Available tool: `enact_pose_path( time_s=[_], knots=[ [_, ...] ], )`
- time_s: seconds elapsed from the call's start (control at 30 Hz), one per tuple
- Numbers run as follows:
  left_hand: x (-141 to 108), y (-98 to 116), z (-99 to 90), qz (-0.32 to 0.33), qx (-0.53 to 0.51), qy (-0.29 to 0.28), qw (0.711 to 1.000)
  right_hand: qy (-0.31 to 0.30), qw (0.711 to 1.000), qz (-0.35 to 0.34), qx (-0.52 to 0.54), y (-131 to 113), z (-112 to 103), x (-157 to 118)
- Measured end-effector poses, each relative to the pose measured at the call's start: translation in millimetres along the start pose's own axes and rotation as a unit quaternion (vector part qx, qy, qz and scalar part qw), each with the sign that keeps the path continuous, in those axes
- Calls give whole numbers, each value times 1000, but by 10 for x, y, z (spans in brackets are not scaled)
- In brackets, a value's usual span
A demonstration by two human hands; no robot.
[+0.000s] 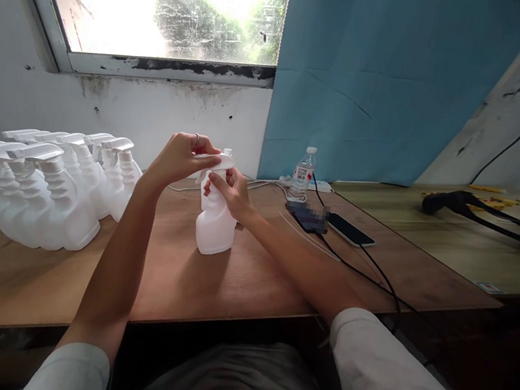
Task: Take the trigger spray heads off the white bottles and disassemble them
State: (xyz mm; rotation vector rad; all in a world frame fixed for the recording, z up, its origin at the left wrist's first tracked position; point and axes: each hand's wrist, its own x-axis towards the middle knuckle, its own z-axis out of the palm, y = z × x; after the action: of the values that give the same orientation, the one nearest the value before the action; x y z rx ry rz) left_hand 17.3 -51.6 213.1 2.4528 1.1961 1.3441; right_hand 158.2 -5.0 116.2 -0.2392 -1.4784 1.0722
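A white spray bottle [214, 230] stands upright on the table in front of me, between both hands. My left hand [185, 154] is closed around its trigger spray head [222, 162] from the left and above, and a ring shows on one finger. Lower down, my right hand [232, 192] is wrapped on the neck of the bottle, just under the head. Parts of the head and neck are hidden behind my fingers. To the left, several matching white spray bottles [67, 205] stand packed in rows with their spray heads on.
The brown table [166, 298] ends close to my lap. A clear water bottle [302, 175] stands at the back right. Nearby lie two phones, one dark [350, 230], with black cables. A black frame-like object [495, 220] rests on the pale table farther right. A window [180, 7] is behind.
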Motion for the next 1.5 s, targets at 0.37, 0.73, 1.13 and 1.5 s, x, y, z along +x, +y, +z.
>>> enact_pose_path(
  time_s=[0.37,0.73,1.13,1.5],
  knots=[
    [-296,-257,361,-56,-191,158,967,79,981,24,-175,-108,135,6],
    [-1255,-814,962,-130,-117,-53,983,114,932,33,-342,-103,175,54],
    [-1880,-584,211,-294,154,-21,943,-55,974,-58,-212,-469,-73,-508],
    [-2334,-1107,-724,-468,451,-36,759,-76,839,-71,-534,-67,-967,-779]
  ],
)
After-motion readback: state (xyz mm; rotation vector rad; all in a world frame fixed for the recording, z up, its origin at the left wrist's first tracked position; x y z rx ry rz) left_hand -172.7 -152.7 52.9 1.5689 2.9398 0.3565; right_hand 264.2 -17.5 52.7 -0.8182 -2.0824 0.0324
